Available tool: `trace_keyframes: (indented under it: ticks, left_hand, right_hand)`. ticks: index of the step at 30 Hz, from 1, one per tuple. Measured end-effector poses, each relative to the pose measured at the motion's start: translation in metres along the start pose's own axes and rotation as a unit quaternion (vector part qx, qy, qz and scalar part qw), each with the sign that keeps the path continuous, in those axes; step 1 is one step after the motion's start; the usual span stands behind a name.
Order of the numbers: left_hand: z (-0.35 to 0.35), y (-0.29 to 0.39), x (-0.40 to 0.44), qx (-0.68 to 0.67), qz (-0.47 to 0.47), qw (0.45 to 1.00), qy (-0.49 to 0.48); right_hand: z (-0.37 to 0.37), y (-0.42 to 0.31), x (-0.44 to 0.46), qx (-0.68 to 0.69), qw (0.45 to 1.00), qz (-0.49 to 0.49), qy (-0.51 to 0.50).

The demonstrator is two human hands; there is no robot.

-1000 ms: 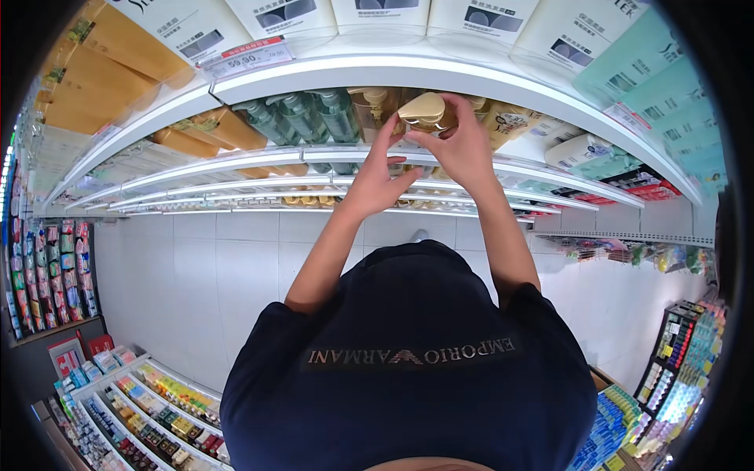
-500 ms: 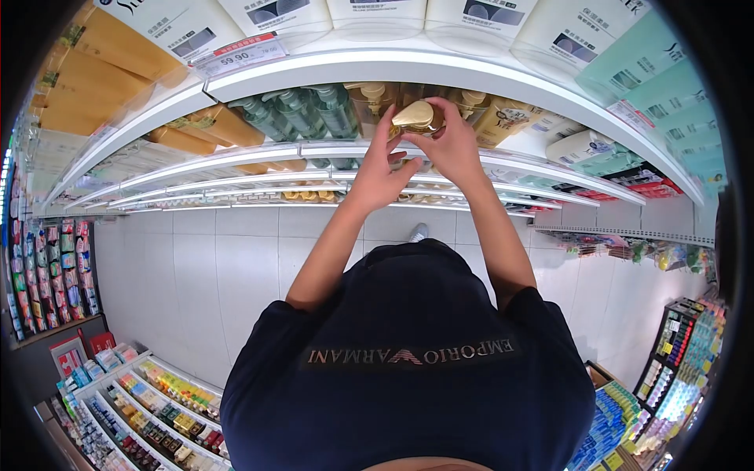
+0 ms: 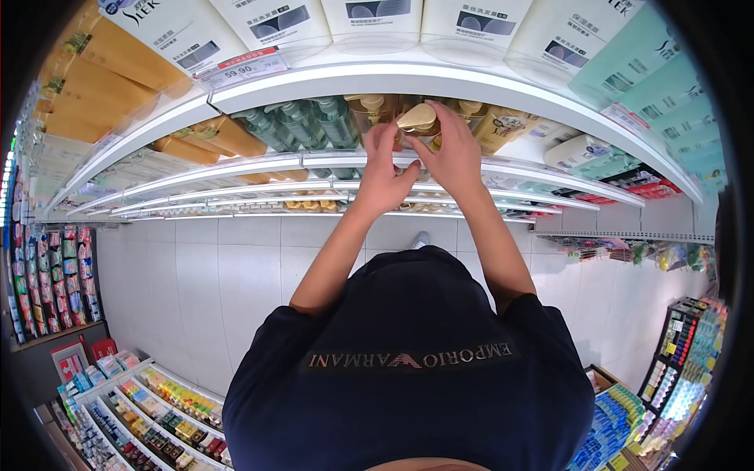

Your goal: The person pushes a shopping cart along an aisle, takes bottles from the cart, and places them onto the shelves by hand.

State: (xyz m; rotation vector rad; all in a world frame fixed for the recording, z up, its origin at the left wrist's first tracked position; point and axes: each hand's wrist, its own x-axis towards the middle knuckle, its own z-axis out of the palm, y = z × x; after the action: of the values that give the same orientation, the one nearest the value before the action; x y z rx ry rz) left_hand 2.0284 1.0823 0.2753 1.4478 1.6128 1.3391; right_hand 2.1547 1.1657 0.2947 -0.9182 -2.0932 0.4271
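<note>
A pump bottle with a gold top (image 3: 419, 118) is held between my two hands at the front of a shelf. My left hand (image 3: 383, 171) is on its left side, with the fingers curled up along the bottle and the thumb pointing right below it. My right hand (image 3: 454, 153) grips the right side, fingers behind and thumb in front. Most of the bottle's body is hidden under the pump head and my fingers. Similar gold pump bottles (image 3: 367, 107) stand just behind on the same shelf. Green pump bottles (image 3: 331, 119) are to the left.
Above runs a white shelf edge (image 3: 440, 81) with large white bottles (image 3: 475, 27) and a price tag (image 3: 245, 69). Amber bottles (image 3: 224, 135) lie leftward, a white bottle (image 3: 577, 151) rightward. Tiled floor (image 3: 228, 267) and stocked display shelves (image 3: 149, 412) are below and behind me.
My left hand has turned slightly, its fingers now closer against the bottle's side. The bottle has tilted or turned a little and stays between both hands. The view has shifted slightly.
</note>
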Motion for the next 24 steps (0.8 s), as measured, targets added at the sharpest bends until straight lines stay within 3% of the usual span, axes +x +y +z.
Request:
trace_keyframes:
  ticks: [7, 12, 19, 24]
  left_hand:
    - [-0.003, -0.001, 0.009, -0.004, -0.029, 1.000, 0.001]
    - [-0.004, 0.003, 0.020, -0.020, -0.066, 0.998, -0.012]
    - [-0.007, 0.016, 0.033, 0.102, -0.068, 0.992, -0.031]
    - [-0.006, 0.016, 0.035, 0.139, -0.065, 0.988, -0.025]
  right_hand:
    - [-0.004, -0.002, 0.004, -0.066, 0.988, -0.105, 0.087]
    - [-0.005, -0.006, 0.010, -0.046, 0.999, -0.022, 0.018]
    - [-0.007, -0.011, 0.023, -0.051, 0.997, 0.044, -0.041]
    - [0.003, -0.002, 0.031, -0.071, 0.997, -0.018, 0.036]
